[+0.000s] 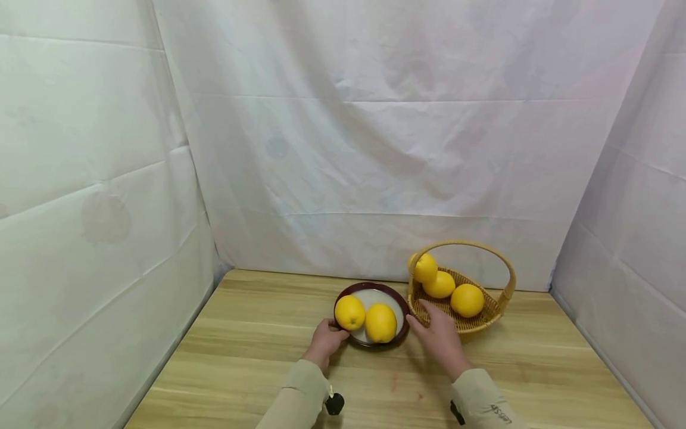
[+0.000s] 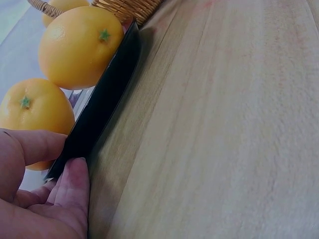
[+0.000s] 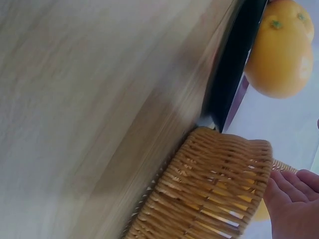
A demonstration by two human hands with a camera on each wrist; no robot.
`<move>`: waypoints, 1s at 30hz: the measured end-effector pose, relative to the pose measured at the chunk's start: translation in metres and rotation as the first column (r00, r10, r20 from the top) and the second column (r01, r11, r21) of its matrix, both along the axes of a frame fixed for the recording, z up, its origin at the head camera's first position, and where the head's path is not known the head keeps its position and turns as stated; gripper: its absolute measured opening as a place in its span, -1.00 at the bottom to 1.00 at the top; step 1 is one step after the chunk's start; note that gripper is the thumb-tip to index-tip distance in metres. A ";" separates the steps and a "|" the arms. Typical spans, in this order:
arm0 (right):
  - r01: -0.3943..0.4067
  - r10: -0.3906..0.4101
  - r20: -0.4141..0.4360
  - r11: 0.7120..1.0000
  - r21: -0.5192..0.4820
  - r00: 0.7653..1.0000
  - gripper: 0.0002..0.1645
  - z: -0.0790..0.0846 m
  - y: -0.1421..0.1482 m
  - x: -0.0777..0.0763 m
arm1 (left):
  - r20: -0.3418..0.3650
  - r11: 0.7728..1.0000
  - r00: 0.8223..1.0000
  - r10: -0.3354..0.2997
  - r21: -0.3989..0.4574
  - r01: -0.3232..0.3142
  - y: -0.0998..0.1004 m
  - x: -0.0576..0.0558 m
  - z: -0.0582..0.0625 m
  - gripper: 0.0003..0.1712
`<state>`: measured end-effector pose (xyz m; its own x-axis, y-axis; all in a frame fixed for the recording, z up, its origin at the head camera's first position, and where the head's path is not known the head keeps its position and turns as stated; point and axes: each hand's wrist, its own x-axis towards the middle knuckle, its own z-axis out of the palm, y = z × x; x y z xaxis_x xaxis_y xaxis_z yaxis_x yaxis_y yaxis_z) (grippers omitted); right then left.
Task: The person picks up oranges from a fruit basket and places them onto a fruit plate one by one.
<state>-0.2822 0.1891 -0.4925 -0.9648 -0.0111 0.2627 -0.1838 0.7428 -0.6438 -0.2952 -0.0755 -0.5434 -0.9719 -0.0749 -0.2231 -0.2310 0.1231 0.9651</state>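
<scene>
Left hand [image 1: 328,341]: you had the plate [image 1: 375,295] pinched, thumb over its rim, fingers beneath, clearest from the left wrist!
Right hand [image 1: 440,341]: wide, thumb and fingers apart, right by the basket [image 3: 204,184]; whether you touched it, I couldn't tell.
Plate: left of the basket, two oranges [image 1: 381,323] aboard.
Stems [image 2: 104,35]: your wrist views caught their green; the head view missed it.
Basket: head view gave you three oranges, mostly blocked from the right wrist by woven wall.
Around: wooden table [image 1: 246,333], white cloth [image 1: 375,149] behind.
</scene>
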 end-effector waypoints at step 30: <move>0.109 -0.101 0.103 0.991 -0.077 0.989 -0.20 -0.002 0.041 -0.012 | -0.018 1.000 1.000 -0.011 0.007 0.011 -0.001 0.002 0.003 -0.45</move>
